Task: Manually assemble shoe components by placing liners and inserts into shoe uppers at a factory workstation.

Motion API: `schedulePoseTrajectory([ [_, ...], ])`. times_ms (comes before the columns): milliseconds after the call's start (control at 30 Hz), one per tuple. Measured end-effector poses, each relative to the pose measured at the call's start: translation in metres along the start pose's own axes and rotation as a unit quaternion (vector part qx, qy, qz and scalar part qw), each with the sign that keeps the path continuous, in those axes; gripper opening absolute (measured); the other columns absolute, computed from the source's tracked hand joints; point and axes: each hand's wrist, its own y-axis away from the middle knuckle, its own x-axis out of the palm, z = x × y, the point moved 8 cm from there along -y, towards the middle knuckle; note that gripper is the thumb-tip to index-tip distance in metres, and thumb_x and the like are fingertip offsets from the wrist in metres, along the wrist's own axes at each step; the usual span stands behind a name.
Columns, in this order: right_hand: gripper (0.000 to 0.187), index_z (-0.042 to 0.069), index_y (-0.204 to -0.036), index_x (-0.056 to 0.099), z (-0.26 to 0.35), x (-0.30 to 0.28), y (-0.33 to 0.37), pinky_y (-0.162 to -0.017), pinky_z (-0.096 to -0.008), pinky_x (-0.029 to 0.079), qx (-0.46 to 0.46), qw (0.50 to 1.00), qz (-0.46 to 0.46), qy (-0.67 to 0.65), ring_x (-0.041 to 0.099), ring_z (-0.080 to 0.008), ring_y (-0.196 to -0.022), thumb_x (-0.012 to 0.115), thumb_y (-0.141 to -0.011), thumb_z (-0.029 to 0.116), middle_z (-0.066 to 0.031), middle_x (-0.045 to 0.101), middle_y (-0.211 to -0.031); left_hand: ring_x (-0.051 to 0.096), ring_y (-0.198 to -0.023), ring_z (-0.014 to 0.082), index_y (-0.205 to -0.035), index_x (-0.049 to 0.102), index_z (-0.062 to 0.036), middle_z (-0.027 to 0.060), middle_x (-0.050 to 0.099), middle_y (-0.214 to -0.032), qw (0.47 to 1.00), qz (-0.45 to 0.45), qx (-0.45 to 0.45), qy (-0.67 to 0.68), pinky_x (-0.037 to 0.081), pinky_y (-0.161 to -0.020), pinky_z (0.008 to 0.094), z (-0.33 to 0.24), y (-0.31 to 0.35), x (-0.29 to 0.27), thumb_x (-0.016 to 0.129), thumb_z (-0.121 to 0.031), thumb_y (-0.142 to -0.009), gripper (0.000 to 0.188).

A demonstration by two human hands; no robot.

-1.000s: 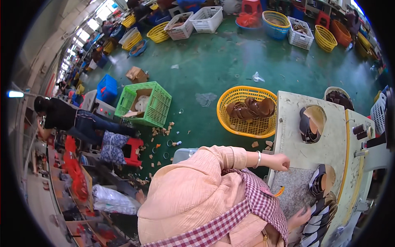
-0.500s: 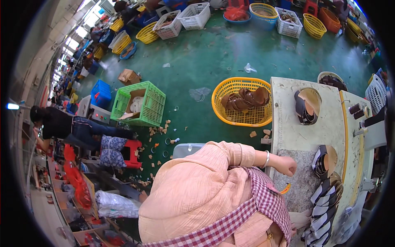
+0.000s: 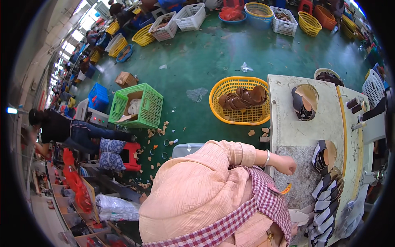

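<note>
My left hand, a bangle at its wrist, is closed above a speckled grey mat on the table; whatever its fingers hold is hidden. Mostly hidden behind my checked apron, my right hand is close to a pale, flat, curved piece; its fingers cannot be made out. Between the hands lies a small curved yellow strip. Beyond the mat are a black, white and tan shoe upper and an overlapping row of similar uppers. Another dark and tan upper lies farther left on the table.
A sewing machine with thread cones stands at the table's far side. Left of the table, a yellow basket holds brown pieces. A green crate and scraps are on the floor. A person works behind me.
More of the pale curved piece now shows beside my apron, near my right hand. My left hand stays closed over the mat. The whole view has shifted slightly.
</note>
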Motion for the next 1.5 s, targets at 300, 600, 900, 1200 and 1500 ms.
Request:
schedulePoseTrajectory([
  [300,0.03,-0.003,-0.092,0.063,-0.143,-0.161,0.065,-0.074,-0.0342,0.05,0.044,0.995,-0.035,0.088,0.063,-0.0278,-0.076,0.062,-0.09,0.027,-0.0168,0.066,-0.088,0.061,-0.075,0.0216,-0.098,0.066,-0.004,0.0081,0.068,-0.089,0.999,0.035,-0.016,-0.026,0.051,-0.071,0.0321,-0.036,0.003,-0.005,0.062,-0.014,-0.082,0.02],
  [600,0.021,-0.003,-0.094,0.064,0.103,-0.029,0.203,-0.068,-0.0269,0.05,0.356,0.902,-0.022,-0.242,0.062,-0.0197,-0.074,0.061,-0.09,0.018,-0.0126,0.066,-0.086,0.059,-0.092,0.0232,-0.1,0.066,-0.008,0.0048,0.064,-0.105,0.937,0.002,0.339,-0.083,0.05,-0.078,0.0321,-0.155,-0.005,0.033,0.07,-0.005,-0.075,0.025],
  [900,0.013,-0.002,-0.096,0.064,0.221,-0.012,0.135,-0.062,-0.0196,0.05,0.159,0.695,0.175,-0.679,0.061,-0.0117,-0.073,0.06,-0.09,0.009,-0.0084,0.066,-0.085,0.057,-0.105,0.0194,-0.108,0.065,-0.0121,0.0014,0.062,-0.114,0.803,0.014,0.56,-0.203,0.05,-0.08,0.0302,-0.197,0.03,0.06,0.073,-0.013,-0.073,0.036],
  [1200,0.018,-0.001,-0.099,0.065,0.246,0.004,0.144,-0.068,-0.0207,0.05,0.079,0.698,0.262,-0.662,0.062,-0.0118,-0.078,0.057,-0.094,0.015,-0.0092,0.067,-0.089,0.058,-0.086,0.0191,-0.099,0.07,-0.0107,0.0016,0.063,-0.096,0.87,-0.019,0.485,-0.087,0.049,-0.073,0.0297,-0.194,0.023,0.039,0.071,0.001,-0.073,0.028],
  [1500,0.02,-0.001,-0.103,0.066,0.262,-0.021,0.169,-0.073,-0.0203,0.048,0.052,0.745,0.316,-0.585,0.063,-0.0115,-0.081,0.059,-0.094,0.015,-0.0084,0.069,-0.09,0.048,-0.071,0.0152,-0.096,0.071,-0.0107,-0.0006,0.055,-0.085,0.872,-0.096,0.448,-0.176,0.045,-0.063,0.0271,-0.179,0.008,0.021,0.069,0.0,-0.071,0.027],
])
